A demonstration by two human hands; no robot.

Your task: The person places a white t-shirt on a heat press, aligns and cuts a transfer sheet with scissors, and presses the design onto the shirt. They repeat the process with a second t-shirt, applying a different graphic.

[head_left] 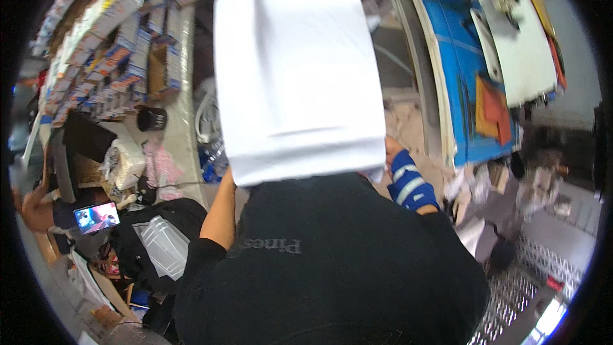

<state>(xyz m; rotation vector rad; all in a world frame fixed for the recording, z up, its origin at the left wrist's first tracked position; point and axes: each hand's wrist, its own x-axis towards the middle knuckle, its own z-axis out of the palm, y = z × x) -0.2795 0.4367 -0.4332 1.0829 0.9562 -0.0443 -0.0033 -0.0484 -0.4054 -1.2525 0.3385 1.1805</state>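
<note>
A large white cloth [300, 64] lies stretched flat over a rounded rectangular shape in front of me, creased across its near end. Its near edge hangs down close to my chest. My left hand [231, 176] is at the cloth's near left corner, with the fingers hidden behind the fabric. At the near right edge, a small part of my right hand [392, 147] shows against the cloth, its fingers also out of sight. A blue sleeve with pale stripes [410, 182] covers my right forearm. Whether either hand grips the cloth is hidden.
Boxes [115, 51] are stacked at the left beside a long bench [184, 83] with a black cup [151, 119]. A lit phone [97, 217] lies lower left, near grey printed sheets [163, 247]. At the right stands a blue-faced screen frame [453, 57] holding an orange piece [493, 112].
</note>
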